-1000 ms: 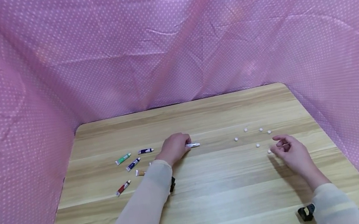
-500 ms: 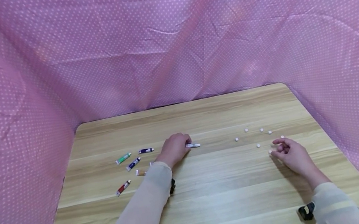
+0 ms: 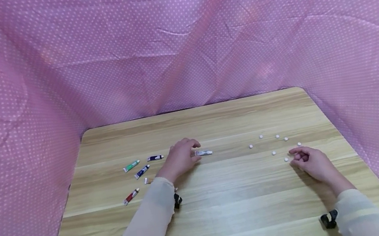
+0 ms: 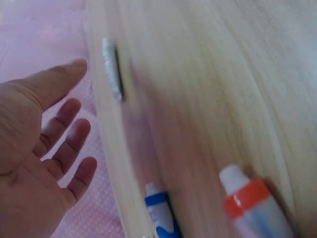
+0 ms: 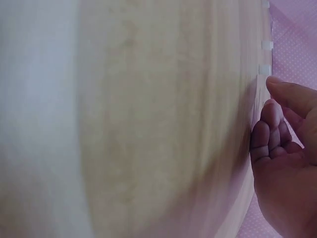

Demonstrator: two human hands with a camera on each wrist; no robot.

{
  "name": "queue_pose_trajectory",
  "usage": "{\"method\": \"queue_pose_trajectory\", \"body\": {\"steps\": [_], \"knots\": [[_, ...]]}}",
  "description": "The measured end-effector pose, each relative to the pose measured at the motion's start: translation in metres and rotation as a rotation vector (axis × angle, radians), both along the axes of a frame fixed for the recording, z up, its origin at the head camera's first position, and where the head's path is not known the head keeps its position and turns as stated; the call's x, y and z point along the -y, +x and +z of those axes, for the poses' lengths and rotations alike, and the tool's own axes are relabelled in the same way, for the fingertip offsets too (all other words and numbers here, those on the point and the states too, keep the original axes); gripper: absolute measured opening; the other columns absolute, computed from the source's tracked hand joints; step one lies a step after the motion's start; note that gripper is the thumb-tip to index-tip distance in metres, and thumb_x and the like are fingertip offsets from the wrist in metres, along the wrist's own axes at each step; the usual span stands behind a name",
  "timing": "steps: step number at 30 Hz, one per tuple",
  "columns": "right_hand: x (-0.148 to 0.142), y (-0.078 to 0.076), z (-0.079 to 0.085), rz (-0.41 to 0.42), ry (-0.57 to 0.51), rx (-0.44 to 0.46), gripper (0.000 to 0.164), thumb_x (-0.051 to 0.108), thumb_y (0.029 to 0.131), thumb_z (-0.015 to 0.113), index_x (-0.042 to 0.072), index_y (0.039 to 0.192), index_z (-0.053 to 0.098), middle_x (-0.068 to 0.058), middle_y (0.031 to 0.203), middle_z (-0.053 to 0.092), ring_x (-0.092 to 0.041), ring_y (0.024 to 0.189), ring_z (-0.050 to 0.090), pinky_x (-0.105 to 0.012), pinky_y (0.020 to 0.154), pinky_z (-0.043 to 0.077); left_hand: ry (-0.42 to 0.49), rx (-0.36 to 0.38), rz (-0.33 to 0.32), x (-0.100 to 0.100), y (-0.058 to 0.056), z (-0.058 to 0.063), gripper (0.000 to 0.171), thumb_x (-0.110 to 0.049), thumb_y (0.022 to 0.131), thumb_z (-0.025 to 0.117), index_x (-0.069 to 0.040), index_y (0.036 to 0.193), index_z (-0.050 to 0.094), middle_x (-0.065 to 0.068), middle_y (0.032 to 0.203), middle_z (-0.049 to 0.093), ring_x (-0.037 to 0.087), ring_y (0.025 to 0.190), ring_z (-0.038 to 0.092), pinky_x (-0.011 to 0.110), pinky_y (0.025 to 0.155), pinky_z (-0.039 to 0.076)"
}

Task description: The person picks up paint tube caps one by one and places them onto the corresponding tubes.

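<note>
A small white paint tube [image 3: 203, 152] lies on the table with its nozzle to the right. My left hand [image 3: 180, 159] is right behind its tail end, fingers and thumb spread apart around it. In the left wrist view the tube [image 4: 112, 69] lies beyond the fingertips, and nothing is in the hand [image 4: 44, 139]. On the right, my right hand [image 3: 314, 164] has its fingers loosely bent beside a small white cap [image 3: 286, 159]. The right wrist view shows nothing between that hand's thumb and fingers [image 5: 271, 114].
Left of the left arm lie several paint tubes: green [image 3: 131, 166], dark purple [image 3: 155, 157], blue [image 3: 142, 172], red [image 3: 131, 196] and an ochre one [image 3: 148, 180] partly behind the sleeve. Several more white caps, one here [image 3: 274, 153], are scattered at right. Pink dotted cloth [image 3: 177, 45] surrounds the table.
My left hand has let go of the white tube, spreading its fingers and drawing back slightly left. My right hand has drawn back a little from the nearest cap.
</note>
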State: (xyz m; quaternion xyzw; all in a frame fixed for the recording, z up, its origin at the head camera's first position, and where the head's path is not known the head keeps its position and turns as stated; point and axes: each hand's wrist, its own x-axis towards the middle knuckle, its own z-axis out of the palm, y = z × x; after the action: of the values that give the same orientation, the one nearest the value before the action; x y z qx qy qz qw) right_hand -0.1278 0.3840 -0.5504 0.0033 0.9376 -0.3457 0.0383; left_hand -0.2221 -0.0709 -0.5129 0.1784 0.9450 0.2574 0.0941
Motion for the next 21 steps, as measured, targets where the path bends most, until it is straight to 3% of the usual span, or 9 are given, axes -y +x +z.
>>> {"method": "queue_pose_trajectory", "body": {"steps": [4,9,14,21], "knots": [[-0.003,0.0,-0.001,0.009,-0.004,0.0,0.037,0.013,0.095,0.084,-0.003,0.127,0.072,-0.01,0.098,0.074,0.005,0.076,0.055,-0.018,0.068,0.049,0.119,0.051,0.026,0.01,0.006,0.006,0.04,-0.025,0.1,0.08,-0.016,0.138,0.069,0.001,0.134,0.07,0.025,0.124,0.067,0.045,0.11,0.056],[-0.005,-0.002,-0.005,0.024,0.014,-0.018,0.035,0.014,0.095,0.084,-0.001,0.125,0.074,-0.007,0.096,0.072,0.005,0.076,0.054,-0.019,0.068,0.047,0.235,0.096,0.095,0.026,0.019,0.014,0.039,-0.024,0.1,0.08,-0.017,0.136,0.068,0.001,0.136,0.069,0.026,0.127,0.066,0.046,0.107,0.058],[-0.004,-0.004,-0.008,0.049,0.046,-0.022,0.031,0.014,0.096,0.082,0.003,0.123,0.075,-0.004,0.096,0.071,0.002,0.077,0.053,-0.02,0.069,0.047,0.219,0.05,0.148,0.051,0.034,0.014,0.037,-0.027,0.102,0.078,-0.015,0.136,0.067,0.004,0.135,0.069,0.025,0.124,0.066,0.048,0.106,0.058],[-0.002,-0.004,-0.012,0.051,0.043,-0.055,0.021,0.012,0.096,0.081,0.005,0.116,0.078,-0.004,0.095,0.071,0.002,0.077,0.053,-0.021,0.069,0.047,0.235,-0.018,0.263,0.085,0.051,0.005,0.035,-0.026,0.101,0.079,-0.012,0.131,0.069,0.007,0.126,0.07,0.028,0.116,0.068,0.049,0.1,0.058]]}}
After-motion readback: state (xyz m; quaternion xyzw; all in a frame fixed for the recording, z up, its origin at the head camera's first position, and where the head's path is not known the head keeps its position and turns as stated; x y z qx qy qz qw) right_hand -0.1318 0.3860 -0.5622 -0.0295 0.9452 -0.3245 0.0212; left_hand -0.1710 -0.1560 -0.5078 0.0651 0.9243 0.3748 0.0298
